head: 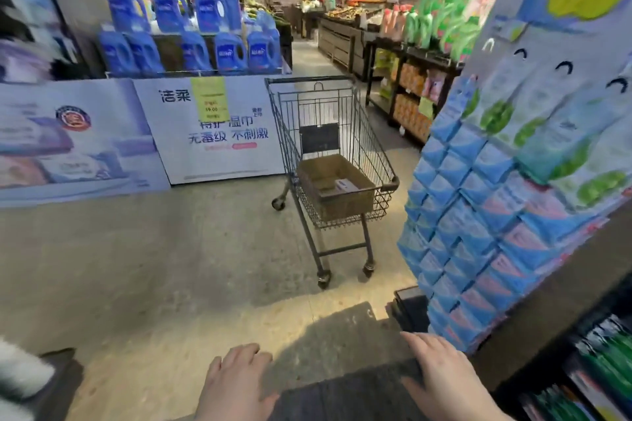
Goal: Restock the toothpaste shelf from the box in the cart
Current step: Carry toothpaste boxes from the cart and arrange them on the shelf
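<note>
One carton [344,185] lying in box [345,207] in cart [286,133], restock seemingly nearing end; left hand [236,383], right hand [441,376] hovering empty, fingers straight.

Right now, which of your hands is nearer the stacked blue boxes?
The right hand: it sits just below the stacked blue boxes at the shelf end, while the left hand is farther off, out over the floor.

Bare floor [164,267] is lying open up to the cart [328,161]; the shelf [496,232] is crowding the right side.
</note>
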`<state>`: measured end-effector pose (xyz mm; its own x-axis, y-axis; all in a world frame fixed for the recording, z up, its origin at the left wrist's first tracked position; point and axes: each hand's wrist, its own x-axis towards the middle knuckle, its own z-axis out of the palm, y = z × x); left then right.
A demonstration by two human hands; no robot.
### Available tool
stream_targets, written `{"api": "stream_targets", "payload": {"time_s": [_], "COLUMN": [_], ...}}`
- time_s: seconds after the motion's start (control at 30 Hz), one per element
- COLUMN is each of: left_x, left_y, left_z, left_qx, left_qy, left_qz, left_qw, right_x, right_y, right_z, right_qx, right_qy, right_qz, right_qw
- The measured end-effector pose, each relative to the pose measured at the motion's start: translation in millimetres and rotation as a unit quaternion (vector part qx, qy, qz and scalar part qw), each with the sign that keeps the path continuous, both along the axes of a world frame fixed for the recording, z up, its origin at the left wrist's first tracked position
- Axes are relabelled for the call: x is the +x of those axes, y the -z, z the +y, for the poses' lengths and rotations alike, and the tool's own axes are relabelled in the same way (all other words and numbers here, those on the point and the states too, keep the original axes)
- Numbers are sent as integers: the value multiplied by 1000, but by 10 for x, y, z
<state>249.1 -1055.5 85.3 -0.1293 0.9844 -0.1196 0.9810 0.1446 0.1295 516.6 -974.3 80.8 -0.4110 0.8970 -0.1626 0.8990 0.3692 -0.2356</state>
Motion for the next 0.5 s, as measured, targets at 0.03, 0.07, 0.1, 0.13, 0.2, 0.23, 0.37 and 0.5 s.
{"api": "stream_targets", "payload": {"time_s": [0.03,0.07,0.1,0.13,0.2,0.23,0.37,0.5], "left_x": [-83,-154,-221,-287,-430,-495,-643,-985], "left_y": [-18,-28,-68,-114,-99,-57,12,331], "left_z": [217,434,664,886,1285,1479,2074,2687], "left_qx": [6,-3,6,1,-27,-22,5,-54], "left_qy": [-6,-12,-4,-7,-22,-32,-44,-48], "left_qz": [2,-6,9,4,-20,-27,-47,-32], "left_qw": [1000,1000,1000,1000,999,999,998,997], "right_x": [-97,-179,-265,-343,-435,-503,-670,-928], "right_y": [-52,-51,-100,-171,-225,-218,-107,-123], "right_z": [261,513,761,1018,1493,1697,2387,3005], "right_qx": [9,20,17,15,31,4,-10,-37], "right_qy": [-23,-36,-43,-45,-36,-40,-53,-47], "right_qz": [8,1,-10,-20,-21,-15,7,51], "right_qw": [1000,999,999,999,999,999,999,997]}}
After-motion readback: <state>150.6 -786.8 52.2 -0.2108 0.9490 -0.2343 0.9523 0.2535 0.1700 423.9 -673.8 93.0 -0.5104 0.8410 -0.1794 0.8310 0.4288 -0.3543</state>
